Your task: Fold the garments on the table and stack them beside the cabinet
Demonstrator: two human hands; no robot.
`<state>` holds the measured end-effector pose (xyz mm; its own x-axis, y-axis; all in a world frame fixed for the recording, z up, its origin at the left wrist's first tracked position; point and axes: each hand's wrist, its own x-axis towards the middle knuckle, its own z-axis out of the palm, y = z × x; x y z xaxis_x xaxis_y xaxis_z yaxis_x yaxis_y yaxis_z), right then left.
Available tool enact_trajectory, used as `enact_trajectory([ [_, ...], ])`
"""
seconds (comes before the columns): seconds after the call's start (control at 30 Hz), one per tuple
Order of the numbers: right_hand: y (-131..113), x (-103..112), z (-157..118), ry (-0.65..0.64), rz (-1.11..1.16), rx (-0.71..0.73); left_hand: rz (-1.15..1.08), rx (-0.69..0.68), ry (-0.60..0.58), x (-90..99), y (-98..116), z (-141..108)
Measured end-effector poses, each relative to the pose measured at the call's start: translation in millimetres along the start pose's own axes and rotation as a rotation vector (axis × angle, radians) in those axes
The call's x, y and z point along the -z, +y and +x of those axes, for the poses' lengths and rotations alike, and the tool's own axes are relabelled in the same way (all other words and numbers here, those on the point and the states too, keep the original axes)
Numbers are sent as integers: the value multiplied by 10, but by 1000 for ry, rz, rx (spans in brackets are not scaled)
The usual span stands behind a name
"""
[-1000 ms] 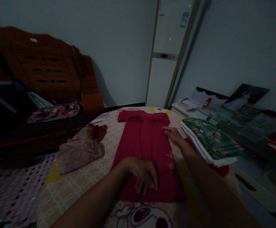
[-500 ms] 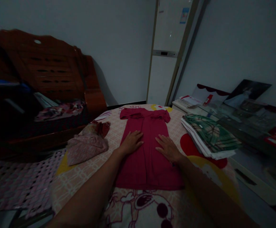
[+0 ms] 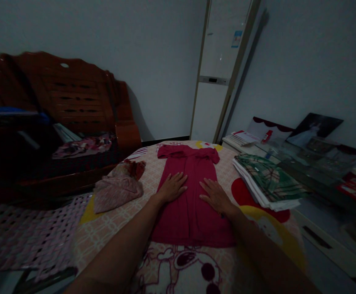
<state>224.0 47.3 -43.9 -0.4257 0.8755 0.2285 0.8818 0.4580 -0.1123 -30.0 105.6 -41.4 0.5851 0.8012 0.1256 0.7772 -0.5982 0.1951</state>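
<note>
A dark pink garment (image 3: 193, 220) lies flat on a round surface covered by a patterned cloth (image 3: 104, 232), its short sleeves at the far end and its hem toward me. My left hand (image 3: 172, 188) rests palm down on the garment's left half, fingers spread. On the right half lies my right hand (image 3: 216, 197), also flat with its fingers apart. Neither hand grips anything. Between them, folds run lengthwise down the fabric.
Left of the garment sits a crumpled pinkish cloth (image 3: 116, 192). A folded green plaid and white stack (image 3: 269, 179) lies on the right. Beyond are a wooden bench (image 3: 79, 94), a woven pink seat (image 3: 39, 237) and a glass-topped cabinet (image 3: 315, 159).
The view has tilted up slightly, so the scene sits a little lower in the picture. Both hands stay flat on the garment in nearly the same places.
</note>
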Motion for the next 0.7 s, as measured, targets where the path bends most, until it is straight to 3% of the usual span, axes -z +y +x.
enact_trajectory([
  [0.7, 70, -132, -10, 52, -47, 18, 3, -3, -23, -41, -32, 15],
])
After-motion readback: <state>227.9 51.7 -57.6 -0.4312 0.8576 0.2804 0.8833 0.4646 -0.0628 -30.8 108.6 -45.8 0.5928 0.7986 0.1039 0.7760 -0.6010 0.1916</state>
